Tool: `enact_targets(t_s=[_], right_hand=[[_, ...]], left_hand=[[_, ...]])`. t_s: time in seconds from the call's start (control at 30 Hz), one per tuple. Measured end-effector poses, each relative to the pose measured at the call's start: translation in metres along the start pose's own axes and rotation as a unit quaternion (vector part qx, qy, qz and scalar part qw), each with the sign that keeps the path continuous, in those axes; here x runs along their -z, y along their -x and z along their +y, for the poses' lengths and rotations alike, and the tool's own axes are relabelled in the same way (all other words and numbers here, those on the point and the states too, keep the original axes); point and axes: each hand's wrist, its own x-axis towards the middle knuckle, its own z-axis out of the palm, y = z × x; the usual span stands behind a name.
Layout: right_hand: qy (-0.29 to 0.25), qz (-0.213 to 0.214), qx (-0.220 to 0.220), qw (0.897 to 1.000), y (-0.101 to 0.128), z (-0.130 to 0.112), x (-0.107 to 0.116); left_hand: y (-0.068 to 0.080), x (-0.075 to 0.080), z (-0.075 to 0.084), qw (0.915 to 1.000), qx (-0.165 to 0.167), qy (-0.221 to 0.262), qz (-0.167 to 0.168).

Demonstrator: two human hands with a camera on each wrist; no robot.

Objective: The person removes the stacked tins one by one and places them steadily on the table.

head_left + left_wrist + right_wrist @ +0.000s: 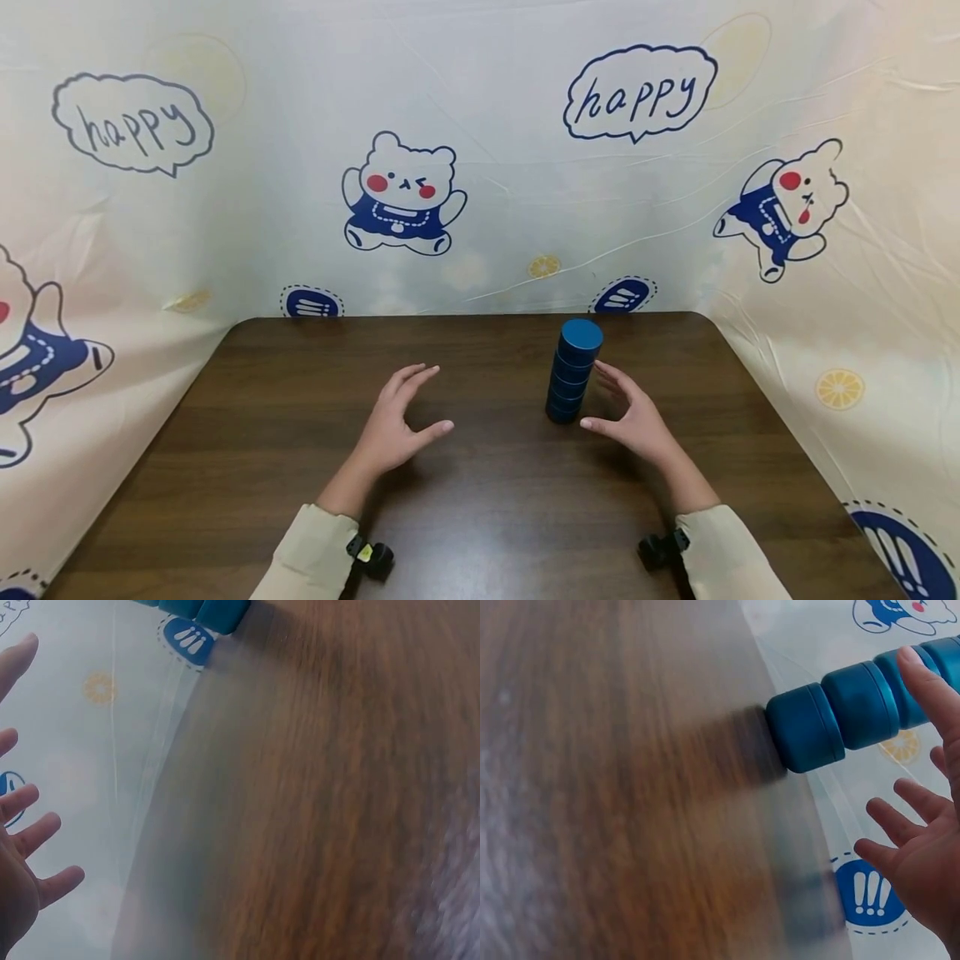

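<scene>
A tall stack of several blue round tins (573, 375) stands upright on the table, right of centre. In the right wrist view, its bottom tin (804, 729) sits on the wood and the seams between tins are visible. Just right of the stack is my right hand (633, 419), fingers spread and thumb apart, holding nothing. My left hand (392, 427) hovers over the table to the left, fingers loosely extended and nothing in its grasp. Part of the stack shows at the top of the left wrist view, away from the left fingers (39, 832).
The brown wooden table (480, 508) has rounded far corners. Behind it and along both sides hangs a pale printed cloth (502, 192) with bears, lemon slices and lettering. Each wrist wears a small black camera (378, 561) by a cream sleeve (723, 550).
</scene>
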Motion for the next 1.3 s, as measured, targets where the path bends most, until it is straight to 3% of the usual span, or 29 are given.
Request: enact_targets(t_s=[0.27, 0.57, 0.87, 1.1, 1.3], right_hand=[[-0.019, 0.0, -0.035, 0.999, -0.005, 0.0, -0.004], [-0.031, -0.011, -0.046, 0.998, -0.007, -0.035, -0.005], [-0.063, 0.0, -0.051, 0.997, -0.019, 0.007, -0.016], [-0.11, 0.004, -0.05, 0.993, -0.02, 0.006, -0.019], [-0.114, 0.004, -0.05, 0.992, -0.022, 0.003, -0.02]], left_hand=[[-0.004, -0.009, 0.003, 0.9995, -0.017, 0.027, 0.002], [-0.012, -0.014, 0.008, 0.9986, -0.018, 0.047, -0.013], [-0.018, -0.019, 0.014, 0.9965, -0.023, 0.07, -0.04], [-0.021, -0.021, 0.018, 0.9933, -0.034, 0.095, -0.057], [-0.025, -0.023, 0.021, 0.9908, -0.038, 0.114, -0.063]])
